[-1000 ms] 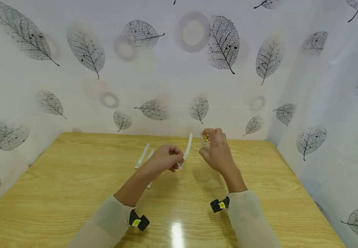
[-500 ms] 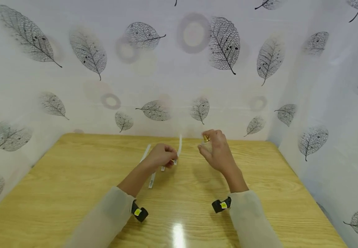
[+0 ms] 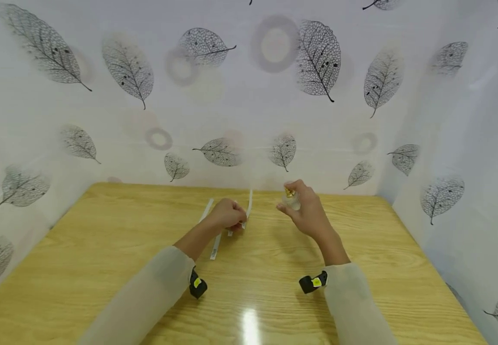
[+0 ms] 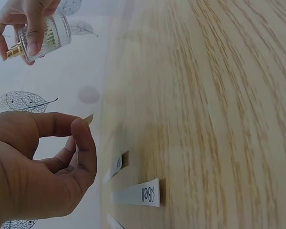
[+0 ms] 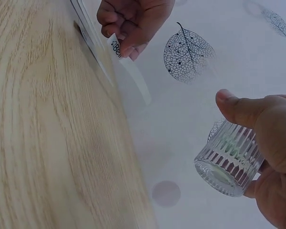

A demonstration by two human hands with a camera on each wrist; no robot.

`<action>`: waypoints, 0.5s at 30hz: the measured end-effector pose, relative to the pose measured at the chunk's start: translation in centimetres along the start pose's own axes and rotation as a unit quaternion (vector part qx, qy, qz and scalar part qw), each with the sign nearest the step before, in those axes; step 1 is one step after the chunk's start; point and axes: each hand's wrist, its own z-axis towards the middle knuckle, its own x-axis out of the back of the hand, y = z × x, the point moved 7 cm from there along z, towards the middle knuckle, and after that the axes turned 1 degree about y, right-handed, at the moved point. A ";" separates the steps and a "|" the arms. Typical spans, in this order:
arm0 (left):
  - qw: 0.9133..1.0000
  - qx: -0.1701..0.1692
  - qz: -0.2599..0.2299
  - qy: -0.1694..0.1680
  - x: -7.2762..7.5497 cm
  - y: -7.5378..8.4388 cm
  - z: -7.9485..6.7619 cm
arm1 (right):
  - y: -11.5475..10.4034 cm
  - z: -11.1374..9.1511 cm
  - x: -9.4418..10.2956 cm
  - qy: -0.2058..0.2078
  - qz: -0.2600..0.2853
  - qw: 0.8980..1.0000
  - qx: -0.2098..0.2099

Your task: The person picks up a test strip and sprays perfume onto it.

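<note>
My left hand (image 3: 228, 214) pinches a narrow white paper test strip (image 3: 250, 201) near its printed end between thumb and index finger. The strip's free part sticks up, slightly bent, as the right wrist view also shows. To the right, my right hand (image 3: 310, 213) holds a ribbed clear glass perfume bottle (image 5: 229, 155) above the table. A fingertip lies at the bottle's gold spray top (image 4: 14, 51), which points toward the strip. Bottle and strip are apart. Whether the spray top is pressed down, I cannot tell.
More white strips lie on the wooden table (image 3: 123, 258) under and beside my left hand: one strip (image 3: 206, 210) behind the forearm, a printed strip (image 3: 215, 248) nearer, and another strip (image 3: 230, 233) mostly hidden. A leaf-patterned curtain (image 3: 231, 105) closes off the back and sides.
Since a second ago my left hand has moved a little left with the strip, away from the bottle, and the strip stands more upright. My right hand keeps its hold on the bottle.
</note>
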 end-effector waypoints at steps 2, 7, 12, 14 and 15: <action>1.000 0.003 0.007 0.001 -0.1 -0.1 0.1 | 0.4 0.0 -0.1 -0.005 0.016 1.000 -0.012; 1.000 0.002 0.031 0.007 -0.1 -0.3 0.5 | 1.9 0.3 -0.7 -0.020 0.051 0.998 -0.043; 0.999 0.003 0.039 0.004 -0.2 -0.5 0.9 | 3.3 0.6 -1.4 -0.039 0.092 0.993 -0.068; 0.999 0.008 0.044 0.006 -0.2 -0.6 0.9 | 3.7 0.7 -1.6 -0.044 0.107 0.991 -0.072; 0.999 0.011 0.045 0.006 -0.3 -0.6 0.9 | 3.9 0.8 -1.8 -0.045 0.114 0.990 -0.074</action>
